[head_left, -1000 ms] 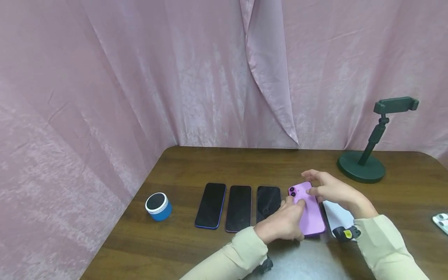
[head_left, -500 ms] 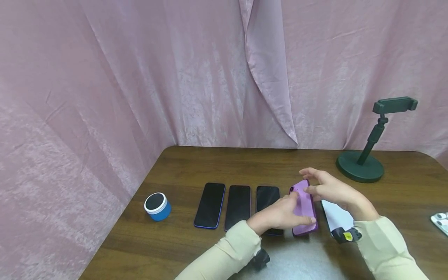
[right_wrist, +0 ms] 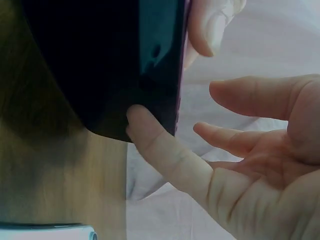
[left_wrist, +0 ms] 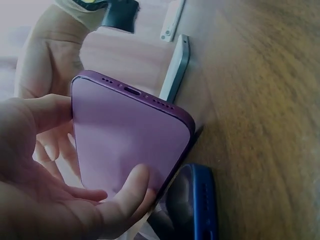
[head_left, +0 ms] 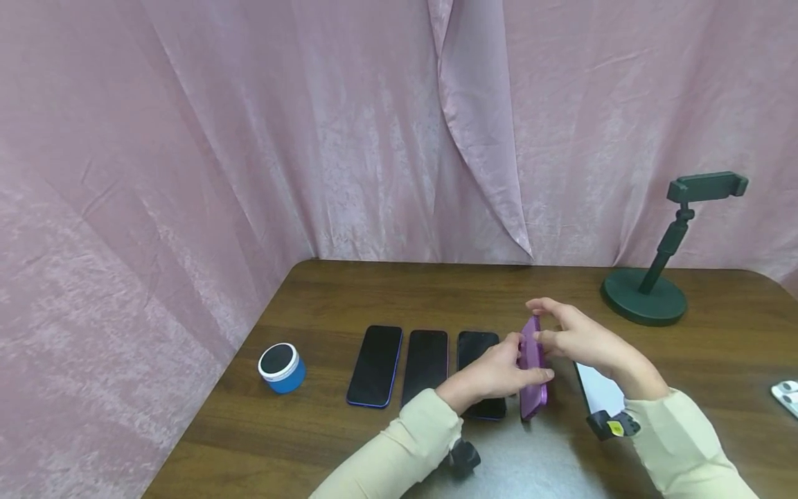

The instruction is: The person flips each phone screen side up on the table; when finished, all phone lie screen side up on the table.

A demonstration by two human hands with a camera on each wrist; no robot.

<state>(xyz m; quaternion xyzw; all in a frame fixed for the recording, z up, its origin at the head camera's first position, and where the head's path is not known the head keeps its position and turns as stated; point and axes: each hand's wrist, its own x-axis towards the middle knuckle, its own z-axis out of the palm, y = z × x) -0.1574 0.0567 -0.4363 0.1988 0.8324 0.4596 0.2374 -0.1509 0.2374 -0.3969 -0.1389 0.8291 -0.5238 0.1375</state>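
My left hand grips a purple phone, which stands tilted up on its long edge close over the table. In the left wrist view its plain back and port end show, with one fingertip lying on the back. My right hand is at the phone's top end, fingers spread and loosely bent. One finger overlaps the dark screen in the right wrist view. Left of the hands a black-screened phone lies flat, partly hidden by my left hand. A pale phone lies beneath my right wrist.
Two more dark-screened phones lie in the row leftward. A blue jar with a white-rimmed lid stands at left. A green phone stand is at back right, and a white phone at the right edge. Pink curtain hangs behind.
The purple phone has turned from back-up to nearly on edge, its back now facing left. My left hand shifted its hold slightly leftward; my right hand moved slightly left along with the phone's top.
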